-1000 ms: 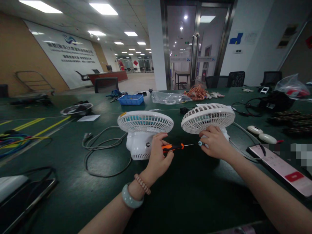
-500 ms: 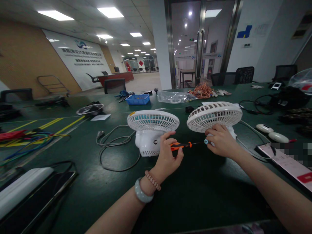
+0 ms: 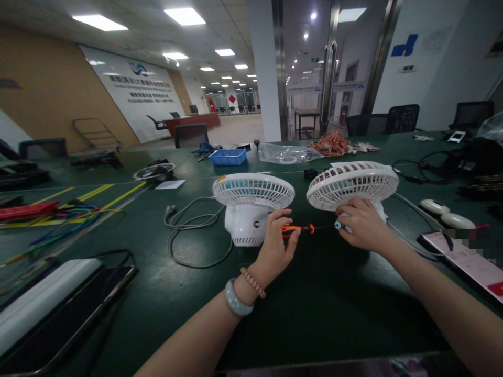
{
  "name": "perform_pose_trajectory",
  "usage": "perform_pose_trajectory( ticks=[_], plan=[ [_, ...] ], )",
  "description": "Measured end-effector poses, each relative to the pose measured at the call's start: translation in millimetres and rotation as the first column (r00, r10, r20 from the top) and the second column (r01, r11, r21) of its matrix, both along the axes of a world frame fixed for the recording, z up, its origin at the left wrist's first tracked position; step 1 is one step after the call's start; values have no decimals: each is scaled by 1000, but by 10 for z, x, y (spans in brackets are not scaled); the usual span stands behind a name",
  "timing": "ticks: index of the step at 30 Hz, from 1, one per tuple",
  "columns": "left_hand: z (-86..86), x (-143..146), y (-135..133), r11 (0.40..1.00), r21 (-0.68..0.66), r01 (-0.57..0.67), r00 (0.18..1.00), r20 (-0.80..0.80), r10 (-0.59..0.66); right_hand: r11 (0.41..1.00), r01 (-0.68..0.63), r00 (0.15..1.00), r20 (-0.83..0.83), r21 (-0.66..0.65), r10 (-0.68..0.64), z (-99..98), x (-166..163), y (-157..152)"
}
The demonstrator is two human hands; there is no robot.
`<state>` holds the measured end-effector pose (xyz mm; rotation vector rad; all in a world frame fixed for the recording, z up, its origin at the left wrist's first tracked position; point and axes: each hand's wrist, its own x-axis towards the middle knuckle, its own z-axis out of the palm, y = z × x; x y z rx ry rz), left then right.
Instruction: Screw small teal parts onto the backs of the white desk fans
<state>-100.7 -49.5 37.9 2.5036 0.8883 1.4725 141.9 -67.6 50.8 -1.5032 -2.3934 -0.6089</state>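
Observation:
Two small white fans stand on the green table. My left hand [image 3: 277, 245] is closed around an orange and black screwdriver [image 3: 298, 229], held level and pointing right. Its thin shaft reaches a small light-blue part [image 3: 337, 225] on the right fan [image 3: 352, 183]. My right hand [image 3: 363, 224] is wrapped around that fan's base just under the grille, steadying it. The left fan [image 3: 252, 199] sits untouched right behind my left hand, its grey cable [image 3: 192, 230] looped on the table to its left.
A phone [image 3: 463, 262] and two white oval devices [image 3: 440, 212] lie at the right. A blue tray [image 3: 228, 156], a plastic bag [image 3: 285, 153] and copper wire [image 3: 330, 144] sit at the far edge. Coloured cables [image 3: 58, 217] and a white and black case [image 3: 58, 303] lie at the left.
My view has swung left, so everything sits further right in the frame. Both hands keep the same hold on the screwdriver and the right fan.

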Motion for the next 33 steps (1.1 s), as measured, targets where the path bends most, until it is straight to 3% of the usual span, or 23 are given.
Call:
perform_pose_trajectory(
  ticks=[33],
  plan=[
    [15, -6, 59, 1000, 19, 9, 998, -56, -8, 1000, 23, 999, 28, 10, -24, 6, 7, 0]
  ],
)
